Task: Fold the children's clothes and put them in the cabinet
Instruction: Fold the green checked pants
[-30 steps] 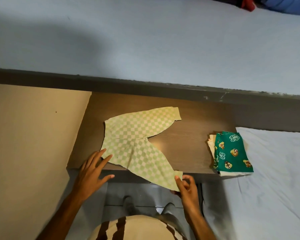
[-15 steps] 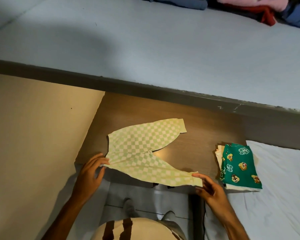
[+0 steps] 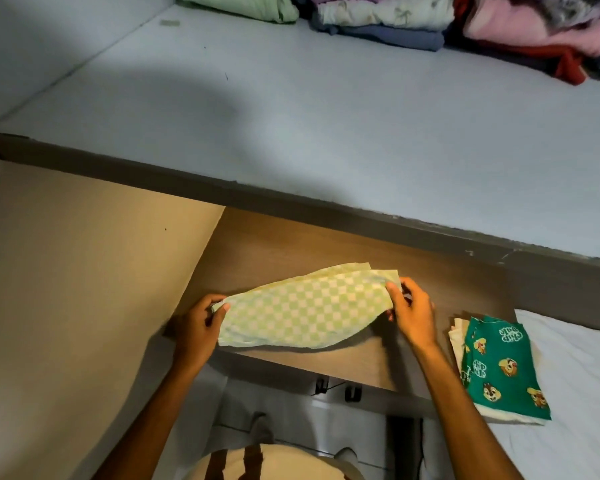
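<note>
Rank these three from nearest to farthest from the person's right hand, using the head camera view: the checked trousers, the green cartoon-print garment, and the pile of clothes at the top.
From the right hand:
1. Checked trousers: held in the hand, on the wooden surface.
2. Green cartoon-print garment: folded, to the right and nearer the person.
3. Pile of clothes: far off at the top, across the grey surface.

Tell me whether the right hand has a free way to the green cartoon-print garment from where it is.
Probably yes. The right hand pinches the checkered pants, and the green cartoon-print garment lies just beside it with nothing between; it would have to let go first.
</note>
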